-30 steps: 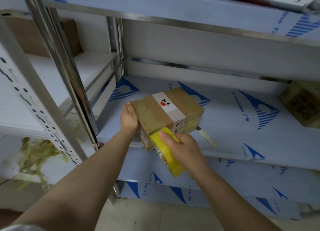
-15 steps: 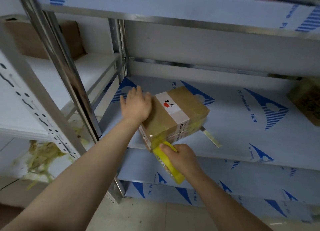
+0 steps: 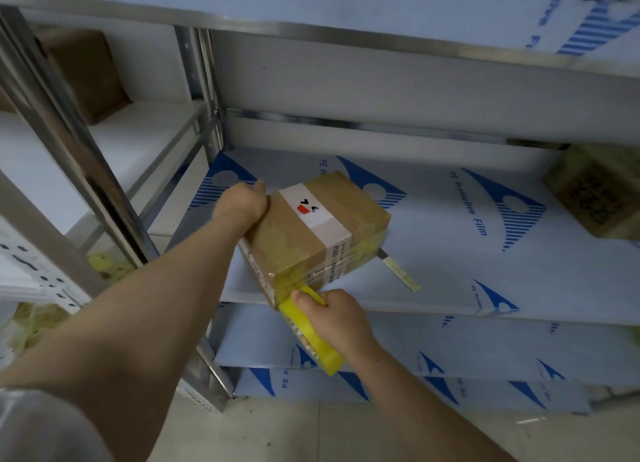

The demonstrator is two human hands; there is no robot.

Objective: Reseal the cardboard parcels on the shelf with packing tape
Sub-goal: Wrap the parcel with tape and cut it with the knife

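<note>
Here's the brown cardboard parcel, sitting askew on the film-covered steel shelf, its near corner right at the front lip. The left hand clamps onto the parcel's far-left end, knuckles up, with the fingers curled down over the edge and out of sight. The right hand wraps around the yellow roll of packing tape, thumb on top, and the roll is pressed against the parcel's near bottom corner. A white label band with a red mark crosses the parcel's top. A thin metal strip pokes out from under its right side. Far right on the same shelf sits a second cardboard box, well apart. Up left, on the neighbouring shelf, there's a brown carton.
</note>
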